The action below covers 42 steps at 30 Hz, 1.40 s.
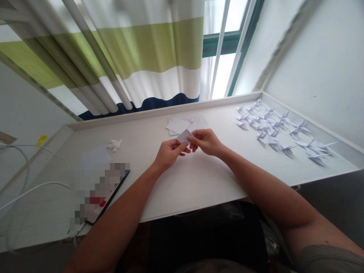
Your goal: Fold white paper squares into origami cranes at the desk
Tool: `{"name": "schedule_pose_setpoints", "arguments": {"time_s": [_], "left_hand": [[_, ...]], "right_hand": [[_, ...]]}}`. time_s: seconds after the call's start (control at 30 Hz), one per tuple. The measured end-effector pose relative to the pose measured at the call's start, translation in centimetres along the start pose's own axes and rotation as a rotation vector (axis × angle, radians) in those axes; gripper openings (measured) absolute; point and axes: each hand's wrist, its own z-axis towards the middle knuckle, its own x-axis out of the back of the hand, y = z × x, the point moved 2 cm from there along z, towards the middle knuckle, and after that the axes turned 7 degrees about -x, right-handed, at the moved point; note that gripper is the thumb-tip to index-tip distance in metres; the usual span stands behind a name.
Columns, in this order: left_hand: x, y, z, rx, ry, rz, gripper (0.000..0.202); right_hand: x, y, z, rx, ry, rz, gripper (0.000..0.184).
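Note:
A small folded piece of white paper [184, 136] is held up over the middle of the desk, between both hands. My left hand [170, 152] pinches its lower left side with thumb and fingers. On its right side, my right hand [205, 141] grips the edge, the other fingers curled. Just behind the hands lies a stack of paper sheets [178, 125], the top one plain white. Several folded white paper cranes [274, 146] stand in loose rows at the right of the desk.
The white desk [182, 189] has a raised rim at the back and sides. At left are a crumpled tissue [114, 145], a pale sheet [95, 158], a blurred-out tablet or phone [104, 197] and white cables [34, 191]. A striped curtain [148, 49] hangs behind.

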Motion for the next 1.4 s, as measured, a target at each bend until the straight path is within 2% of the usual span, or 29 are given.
{"name": "schedule_pose_setpoints", "arguments": {"time_s": [0.2,0.4,0.57,0.67,0.83,1.0,1.4], "left_hand": [[0.69,0.41,0.22,-0.07,0.078,0.016,0.041],[0.61,0.22,0.24,-0.013,0.065,-0.028,0.045],[0.64,0.14,0.29,-0.025,0.098,-0.058,0.047],[0.67,0.19,0.23,-0.01,0.114,-0.057,0.049],[0.63,0.43,0.07,0.008,0.104,-0.037,0.049],[0.53,0.43,0.08,0.012,0.086,-0.046,0.048],[0.42,0.54,0.06,0.039,0.043,-0.084,0.053]], "right_hand": [[0.0,0.1,-0.01,-0.029,-0.069,-0.025,0.055],[0.04,0.08,-0.14,-0.035,-0.072,-0.098,0.056],[0.2,-0.07,0.01,-0.08,-0.05,0.056,0.067],[0.54,-0.15,0.28,-0.102,0.02,0.16,0.073],[0.75,-0.07,0.44,-0.072,0.097,0.125,0.068],[0.53,-0.02,0.26,-0.022,0.041,-0.003,0.059],[0.49,-0.12,0.09,-0.006,0.005,-0.002,0.056]]}}
